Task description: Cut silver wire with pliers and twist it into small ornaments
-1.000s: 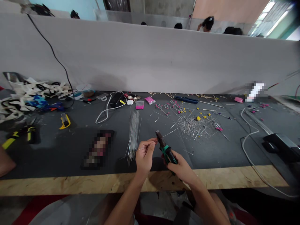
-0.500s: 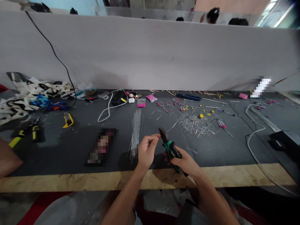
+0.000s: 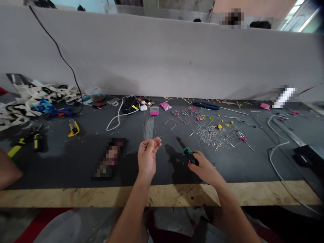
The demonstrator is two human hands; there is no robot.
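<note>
My left hand (image 3: pixel 147 156) is raised over the dark mat, fingertips pinched on a thin metal wire (image 3: pixel 131 150) that runs out to its left. In my right hand (image 3: pixel 205 169) are green-handled pliers (image 3: pixel 186 150), jaws together and pointing up-left, a short gap away from the left hand. A bundle of long straight wires (image 3: pixel 149 127) lies on the mat just beyond my left hand. To the right of it spreads a scatter of short cut wire pieces (image 3: pixel 217 136) with yellow and pink beads.
A blurred dark object (image 3: pixel 108 157) lies left of my left hand. Further left are a yellow utility knife (image 3: pixel 73 127) and a yellow-black tool (image 3: pixel 25 143). White cables (image 3: pixel 274 148) and a black device (image 3: pixel 307 155) sit right. Another person's arm (image 3: pixel 7 171) shows at the left edge.
The hands have parted: the pliers have left the wire and moved right, jaws now shut. My left hand has lifted and swung left with the wire.
</note>
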